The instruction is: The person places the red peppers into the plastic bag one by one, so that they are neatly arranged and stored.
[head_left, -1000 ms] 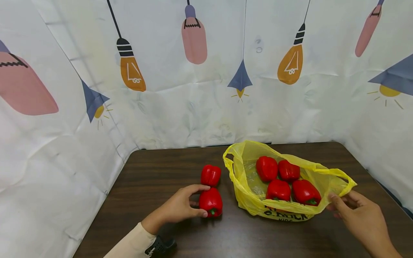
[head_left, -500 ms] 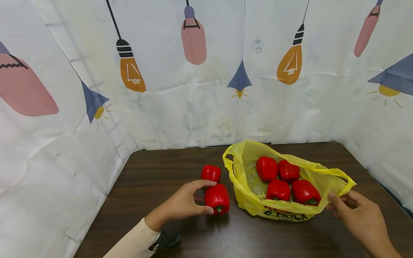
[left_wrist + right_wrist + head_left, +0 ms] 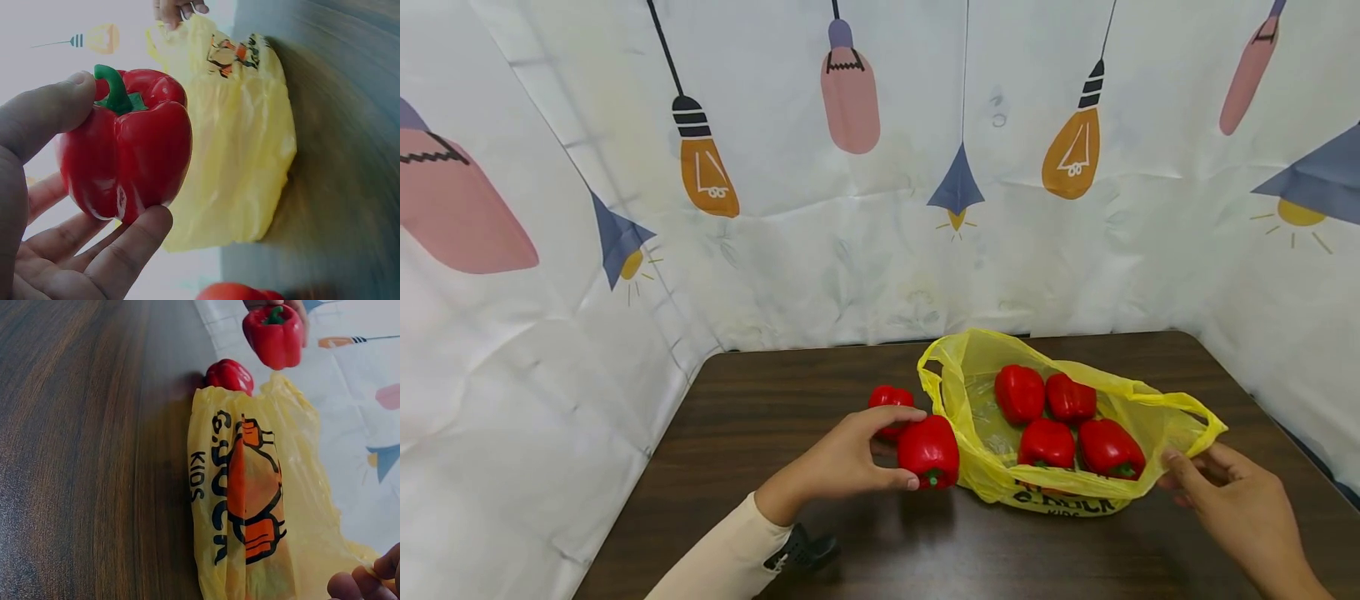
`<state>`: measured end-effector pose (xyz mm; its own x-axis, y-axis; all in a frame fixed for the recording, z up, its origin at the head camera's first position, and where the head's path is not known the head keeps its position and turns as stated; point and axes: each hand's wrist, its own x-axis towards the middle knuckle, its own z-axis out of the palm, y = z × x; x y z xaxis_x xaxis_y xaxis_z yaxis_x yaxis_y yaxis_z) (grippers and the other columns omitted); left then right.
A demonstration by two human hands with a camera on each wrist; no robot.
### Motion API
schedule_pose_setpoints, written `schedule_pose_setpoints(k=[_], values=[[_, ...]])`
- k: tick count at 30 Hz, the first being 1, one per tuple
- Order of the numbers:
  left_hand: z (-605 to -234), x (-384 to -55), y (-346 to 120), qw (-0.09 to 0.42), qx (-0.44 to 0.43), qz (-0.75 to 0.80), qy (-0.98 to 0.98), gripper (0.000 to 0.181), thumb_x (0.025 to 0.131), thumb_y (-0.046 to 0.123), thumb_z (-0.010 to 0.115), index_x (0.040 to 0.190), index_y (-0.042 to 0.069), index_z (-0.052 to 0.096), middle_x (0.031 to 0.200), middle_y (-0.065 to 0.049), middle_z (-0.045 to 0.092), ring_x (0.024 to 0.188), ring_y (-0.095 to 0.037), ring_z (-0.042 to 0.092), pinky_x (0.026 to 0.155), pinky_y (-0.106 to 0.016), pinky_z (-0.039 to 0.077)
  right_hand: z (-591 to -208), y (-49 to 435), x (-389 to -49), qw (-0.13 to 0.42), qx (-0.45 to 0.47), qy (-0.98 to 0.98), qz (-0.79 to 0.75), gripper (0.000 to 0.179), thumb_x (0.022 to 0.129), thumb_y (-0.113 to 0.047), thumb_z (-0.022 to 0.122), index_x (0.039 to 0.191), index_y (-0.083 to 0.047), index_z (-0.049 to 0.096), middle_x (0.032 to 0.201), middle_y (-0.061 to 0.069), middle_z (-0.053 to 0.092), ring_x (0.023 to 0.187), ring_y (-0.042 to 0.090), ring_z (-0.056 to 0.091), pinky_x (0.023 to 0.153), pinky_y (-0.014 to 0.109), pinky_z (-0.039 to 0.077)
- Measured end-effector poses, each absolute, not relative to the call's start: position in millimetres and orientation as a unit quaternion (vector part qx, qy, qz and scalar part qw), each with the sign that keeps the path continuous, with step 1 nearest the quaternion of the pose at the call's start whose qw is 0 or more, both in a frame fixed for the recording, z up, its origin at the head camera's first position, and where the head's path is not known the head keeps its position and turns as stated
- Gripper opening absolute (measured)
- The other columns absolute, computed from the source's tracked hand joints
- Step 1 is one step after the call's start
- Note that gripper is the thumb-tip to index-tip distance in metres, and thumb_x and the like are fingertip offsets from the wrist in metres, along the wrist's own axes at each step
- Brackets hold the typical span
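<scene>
My left hand (image 3: 842, 460) grips a red bell pepper (image 3: 928, 452) between thumb and fingers, raised above the table beside the bag's left side. In the left wrist view the pepper (image 3: 128, 147) shows its green stem close to my thumb. With my right hand (image 3: 1247, 508) I pinch the right handle edge of a yellow plastic bag (image 3: 992, 475), whose mouth stands open. Several red peppers lie inside it, one (image 3: 1111, 447) at the front right. Another pepper (image 3: 891, 398) rests on the table behind my left hand, partly covered by it.
The dark wooden table (image 3: 760, 392) carries the bag on its right half. A white curtain (image 3: 865, 250) printed with lamps hangs behind and along both sides. A black strap (image 3: 805, 550) circles my left wrist over a cream sleeve (image 3: 722, 554).
My left hand has lifted the front pepper off the table and moved it right, towards the bag. The right hand and the bag have stayed in place.
</scene>
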<state>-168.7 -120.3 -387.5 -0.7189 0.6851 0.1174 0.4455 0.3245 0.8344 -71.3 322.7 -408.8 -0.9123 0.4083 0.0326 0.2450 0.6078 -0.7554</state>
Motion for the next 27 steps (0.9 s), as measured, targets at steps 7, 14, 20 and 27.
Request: schedule_pose_setpoints(k=[7, 14, 20, 27], values=[[-381.8, -171.5, -107.7, 0.126, 0.367, 0.464, 0.796, 0.071, 0.082, 0.027, 0.089, 0.145, 0.024, 0.055, 0.137, 0.005, 0.054, 0.116, -0.022, 0.060, 0.089, -0.028, 0.058, -408.7, 323.4, -71.9, 0.089, -0.197, -0.890, 0.401, 0.060, 0.101, -0.057, 0.056, 0.112, 0.000, 0.070, 0.083, 0.006, 0.076, 0.066, 0.017, 0.070, 0.053, 0.032, 0.057], [-374.3, -174.1, -96.8, 0.127, 0.380, 0.457, 0.794, 0.072, 0.082, 0.029, 0.089, 0.146, 0.024, 0.054, 0.136, 0.006, 0.055, 0.113, -0.016, 0.060, 0.088, -0.031, 0.058, -408.8, 323.6, -72.0, 0.091, -0.186, -0.891, 0.403, 0.059, 0.101, -0.054, 0.057, 0.116, 0.001, 0.069, 0.084, 0.007, 0.076, 0.067, 0.017, 0.070, 0.054, 0.031, 0.058], [-366.3, -176.6, -85.9, 0.110, 0.399, 0.446, 0.793, 0.072, 0.083, 0.031, 0.088, 0.146, 0.024, 0.055, 0.134, 0.011, 0.058, 0.113, -0.010, 0.059, 0.086, -0.031, 0.059, -408.8, 322.6, -72.6, 0.092, -0.181, -0.889, 0.411, 0.058, 0.101, -0.052, 0.059, 0.121, 0.002, 0.067, 0.085, 0.007, 0.076, 0.067, 0.017, 0.071, 0.055, 0.030, 0.058], [-361.0, -178.9, -72.9, 0.131, 0.404, 0.474, 0.772, 0.072, 0.084, 0.024, 0.088, 0.147, 0.022, 0.053, 0.137, 0.010, 0.056, 0.119, -0.010, 0.058, 0.086, -0.030, 0.059, -408.6, 321.6, -73.9, 0.089, -0.178, -0.890, 0.411, 0.058, 0.101, -0.053, 0.059, 0.120, 0.001, 0.068, 0.085, 0.006, 0.076, 0.067, 0.016, 0.071, 0.055, 0.031, 0.058]])
